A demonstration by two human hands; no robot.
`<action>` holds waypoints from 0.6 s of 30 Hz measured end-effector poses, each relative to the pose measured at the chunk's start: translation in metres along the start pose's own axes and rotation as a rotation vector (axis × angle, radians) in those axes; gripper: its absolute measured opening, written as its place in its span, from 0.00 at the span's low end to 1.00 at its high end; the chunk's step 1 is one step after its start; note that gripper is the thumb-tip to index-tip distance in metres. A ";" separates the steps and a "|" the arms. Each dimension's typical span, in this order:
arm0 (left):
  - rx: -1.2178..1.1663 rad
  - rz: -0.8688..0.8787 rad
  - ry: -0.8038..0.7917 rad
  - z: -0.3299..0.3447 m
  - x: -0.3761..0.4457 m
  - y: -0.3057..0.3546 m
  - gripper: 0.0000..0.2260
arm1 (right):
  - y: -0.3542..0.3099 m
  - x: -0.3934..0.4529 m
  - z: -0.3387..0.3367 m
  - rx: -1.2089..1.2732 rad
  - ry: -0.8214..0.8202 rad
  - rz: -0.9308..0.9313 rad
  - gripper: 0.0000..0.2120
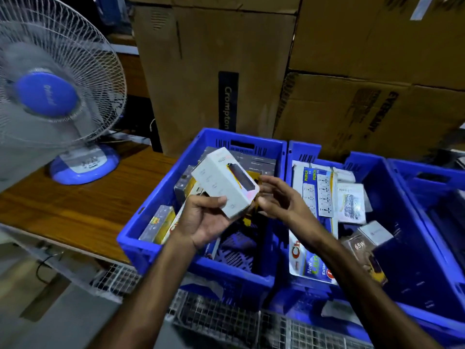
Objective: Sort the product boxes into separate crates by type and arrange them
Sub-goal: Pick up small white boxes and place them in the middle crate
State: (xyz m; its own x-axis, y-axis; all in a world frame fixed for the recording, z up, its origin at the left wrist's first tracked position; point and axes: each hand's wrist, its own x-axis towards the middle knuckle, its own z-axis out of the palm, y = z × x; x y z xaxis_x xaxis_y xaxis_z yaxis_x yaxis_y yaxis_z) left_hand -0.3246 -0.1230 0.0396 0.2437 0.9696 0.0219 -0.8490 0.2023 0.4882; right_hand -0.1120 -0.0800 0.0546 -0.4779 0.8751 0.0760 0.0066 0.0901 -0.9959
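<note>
The small white windowed cardboard box (225,182), likely light and stiff, sits gripped in the left hand (205,217) at its near end, while the right hand (278,200) hovers loose-fingered just beside its right edge.

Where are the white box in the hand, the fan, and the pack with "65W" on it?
white box (221,182): head view, on its broad white face.
fan (46,94): head view, on its blue hub.
65W pack (359,246): head view, on the printed "65W".
</note>
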 end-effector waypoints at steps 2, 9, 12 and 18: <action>-0.001 0.044 -0.059 0.009 -0.001 -0.018 0.36 | -0.002 -0.008 0.002 -0.031 -0.021 -0.032 0.33; 0.111 -0.029 -0.026 0.048 0.003 -0.073 0.27 | -0.022 -0.035 -0.022 -0.101 0.129 -0.085 0.36; 0.428 0.030 0.175 0.051 0.009 -0.080 0.32 | -0.029 -0.059 -0.071 -0.241 0.231 -0.088 0.36; 0.688 0.096 0.411 0.028 0.005 -0.079 0.28 | -0.033 -0.128 -0.188 -0.587 0.143 0.167 0.35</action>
State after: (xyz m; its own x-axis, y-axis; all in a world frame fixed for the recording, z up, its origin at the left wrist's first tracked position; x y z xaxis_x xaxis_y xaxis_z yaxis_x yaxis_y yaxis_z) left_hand -0.2432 -0.1376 0.0260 -0.1213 0.9786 -0.1662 -0.3458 0.1152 0.9312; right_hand 0.1134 -0.1055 0.0873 -0.3070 0.9512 -0.0323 0.5721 0.1573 -0.8049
